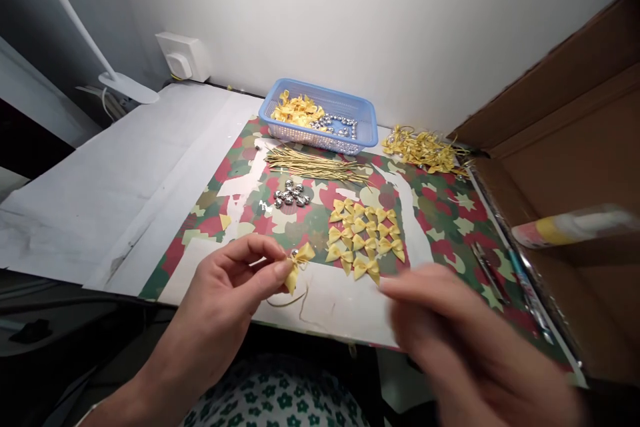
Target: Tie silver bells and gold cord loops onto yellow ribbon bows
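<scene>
Between thumb and forefinger, my left hand (235, 287) pinches a yellow ribbon bow (303, 255). A small silver bell peeks out at the bow's top edge, and a thin gold cord (287, 302) trails below it over the white sheet. My right hand (450, 327) is smeared by motion, its fingers bent near the lower edge of the laid-out bows. Whether it holds anything is hidden. Those small yellow bows (365, 237) lie in rows on the camouflage-patterned mat (310, 233). Left of them sits a cluster of silver bells (291, 194).
Behind the bundle of gold cords (315, 165) stands a blue basket (373, 123) with yellow bows and silver bells. A pile of yellow bows (423, 149) lies at its right. Tweezers (487, 267) and a partly blurred bottle (555, 229) appear near the cardboard box (565, 127).
</scene>
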{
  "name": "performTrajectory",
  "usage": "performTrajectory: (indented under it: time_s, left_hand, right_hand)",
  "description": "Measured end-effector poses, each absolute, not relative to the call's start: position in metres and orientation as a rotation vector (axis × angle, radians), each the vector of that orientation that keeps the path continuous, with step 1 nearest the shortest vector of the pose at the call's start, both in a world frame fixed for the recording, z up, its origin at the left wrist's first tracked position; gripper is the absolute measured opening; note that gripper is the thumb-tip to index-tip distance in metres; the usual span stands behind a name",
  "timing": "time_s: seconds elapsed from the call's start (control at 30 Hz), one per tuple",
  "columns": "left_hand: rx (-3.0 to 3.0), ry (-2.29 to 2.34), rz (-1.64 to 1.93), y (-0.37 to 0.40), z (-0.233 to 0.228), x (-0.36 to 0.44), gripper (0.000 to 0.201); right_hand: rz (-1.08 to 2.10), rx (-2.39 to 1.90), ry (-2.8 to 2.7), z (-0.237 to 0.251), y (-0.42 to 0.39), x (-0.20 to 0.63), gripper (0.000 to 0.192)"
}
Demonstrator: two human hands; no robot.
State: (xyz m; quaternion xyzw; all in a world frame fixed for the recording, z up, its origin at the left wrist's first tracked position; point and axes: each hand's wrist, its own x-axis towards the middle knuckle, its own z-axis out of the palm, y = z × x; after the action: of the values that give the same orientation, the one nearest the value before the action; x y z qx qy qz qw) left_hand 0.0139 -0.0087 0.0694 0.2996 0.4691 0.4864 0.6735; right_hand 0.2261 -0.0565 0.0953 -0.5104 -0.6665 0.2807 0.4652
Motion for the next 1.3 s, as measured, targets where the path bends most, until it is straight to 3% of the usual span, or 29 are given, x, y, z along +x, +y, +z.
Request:
performTrajectory:
  time_s: [0.1, 0.23, 0.5, 0.77, 0.87, 1.07, 1.3]
  left_hand:
    - [0.774, 1.074, 1.08, -0.013, 0.069, 0.015, 0.012]
    - [0.869, 1.083, 1.11, -0.017, 0.062, 0.015, 0.008]
    - [0.914, 1.128, 1.19, -0.017, 0.061, 0.018, 0.007]
    - [0.968, 1.201, 1.244, -0.016, 0.064, 0.023, 0.006]
    - [0.881, 1.119, 1.196, -0.016, 0.056, 0.019, 0.005]
    - [0.937, 1.131, 1.277, -0.016, 0.052, 0.02, 0.009]
    - [1.055, 1.258, 1.336, -0.012, 0.059, 0.026, 0.014]
  right_hand:
    - [0.673, -1.221, -1.77, 0.1, -0.029, 0.207, 0.026]
    - [0.626, -1.157, -1.849, 0.096, -0.013, 0.193, 0.013]
    - [0.626, -1.135, -1.821, 0.083, -0.023, 0.185, 0.016]
    - [0.461, -1.168, -1.767, 0.083, -0.042, 0.189, 0.035]
    - [0.579, -1.275, -1.596, 0.082, -0.038, 0.197, 0.025]
    - [1.184, -1.207, -1.53, 0.064, -0.035, 0.187, 0.013]
    - [0.523, -1.058, -1.842, 0.046, -0.051, 0.175, 0.023]
